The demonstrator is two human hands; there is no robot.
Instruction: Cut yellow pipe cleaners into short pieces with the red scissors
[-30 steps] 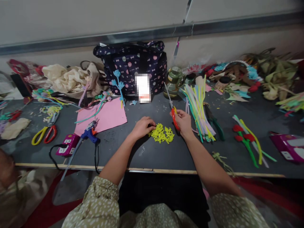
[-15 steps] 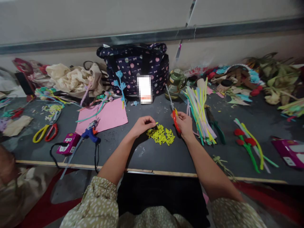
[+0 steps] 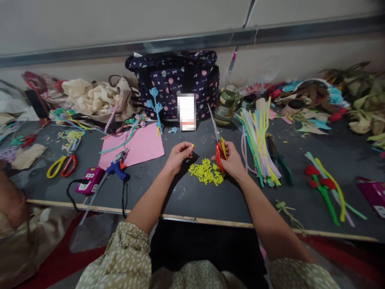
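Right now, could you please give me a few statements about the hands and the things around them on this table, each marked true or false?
1. The right hand holds red-handled scissors. True.
2. The left hand lies flat on the pink sheet. False: it is raised beside the sheet, pinching a small yellow piece.
3. A pile of yellow pieces lies between the two hands. True.
4. The glue gun is in the right hand. False: it lies on the table, left of the left hand.
5. The bundle of pipe cleaners lies right of the right hand. True.
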